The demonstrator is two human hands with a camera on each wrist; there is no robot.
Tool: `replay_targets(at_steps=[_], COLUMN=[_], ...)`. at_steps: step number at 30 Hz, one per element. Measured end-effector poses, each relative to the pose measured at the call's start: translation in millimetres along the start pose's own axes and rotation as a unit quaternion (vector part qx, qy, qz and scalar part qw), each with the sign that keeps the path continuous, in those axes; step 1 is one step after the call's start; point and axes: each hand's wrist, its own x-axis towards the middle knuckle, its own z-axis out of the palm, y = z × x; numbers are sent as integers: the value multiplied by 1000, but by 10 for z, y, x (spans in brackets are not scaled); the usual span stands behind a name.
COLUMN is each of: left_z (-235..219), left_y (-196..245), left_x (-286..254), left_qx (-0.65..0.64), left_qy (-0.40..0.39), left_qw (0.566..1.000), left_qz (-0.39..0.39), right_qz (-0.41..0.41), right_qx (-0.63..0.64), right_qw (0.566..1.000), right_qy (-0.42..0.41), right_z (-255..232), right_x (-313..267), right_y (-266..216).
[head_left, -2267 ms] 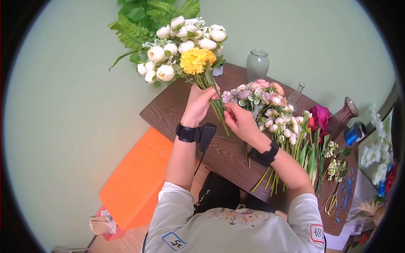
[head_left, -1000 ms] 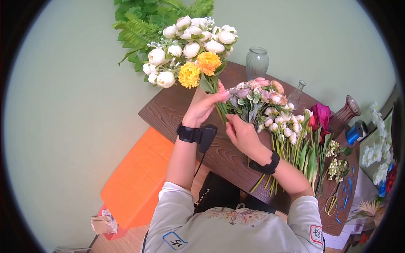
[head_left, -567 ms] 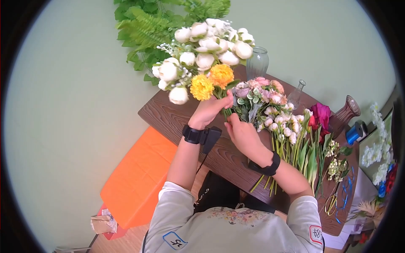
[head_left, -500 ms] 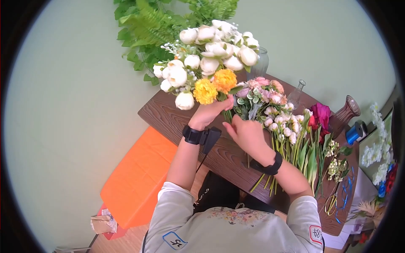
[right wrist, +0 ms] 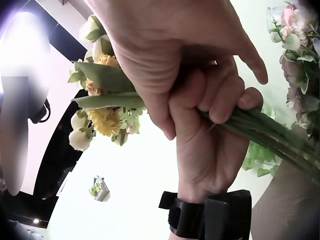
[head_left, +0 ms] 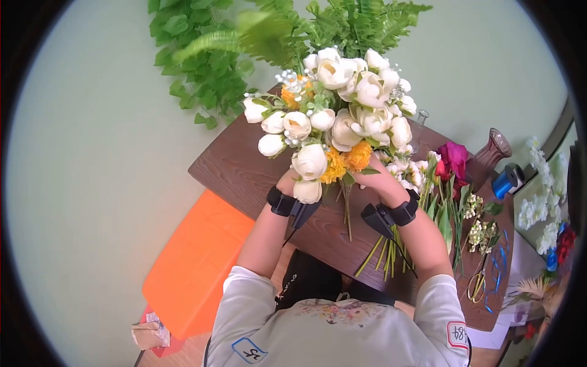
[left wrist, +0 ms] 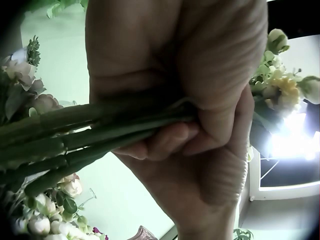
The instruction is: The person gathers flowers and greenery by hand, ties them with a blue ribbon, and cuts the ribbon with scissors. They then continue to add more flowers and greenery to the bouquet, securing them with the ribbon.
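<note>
Bouquet: here it is, a full spread of white blooms (head_left: 345, 128) lifted over the dark desk (head_left: 226, 165), orange-yellow flowers (head_left: 333, 165) tucked along the near edge.
Left grip: this one (left wrist: 150, 50) has its fingers curled firmly round the green stems (left wrist: 80, 117), the bundle poking out past the hand.
Right grip: tight in there too (right wrist: 170, 40), overlapping the left, one finger out straight; whether it pinches any stems, I can't tell.
Weight: looks light for its bulk, but probably top-heavy, so a loose hold could let it tip.
Stem feel: stiff and smooth, I'd say, likely to slide past one another if the squeeze eases.
Petals: soft-looking, easier to crush than snap.
Where to hold: the bare bundle just below the leaves, well off the petals.
</note>
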Motion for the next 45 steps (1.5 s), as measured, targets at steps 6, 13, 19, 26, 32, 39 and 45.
replay_targets(at_steps=[6, 13, 19, 26, 32, 39, 45], left_z=[133, 52, -45, 167, 245, 240, 275], left_y=[23, -502, -508, 943, 388, 62, 361], left_x=[156, 220, 190, 101, 292, 206, 166], left_qx=[-91, -75, 189, -21, -164, -382, 219], left_qy=[90, 116, 84, 3, -30, 19, 121], left_qw=[987, 975, 962, 1000, 986, 920, 948], left_qz=[101, 173, 175, -3, -1, -89, 194], right_qz=[-6, -12, -41, -67, 119, -64, 29], right_qx=[-74, -160, -46, -30, -31, -4, -70], right_qw=[997, 987, 998, 997, 992, 998, 997], right_qy=[-6, -15, 8, -11, -34, 19, -7], right_z=[-48, -100, -113, -117, -86, -49, -121], right_x=[-17, -32, 29, 23, 104, 74, 6], right_y=[-56, -79, 354, 102, 19, 260, 134])
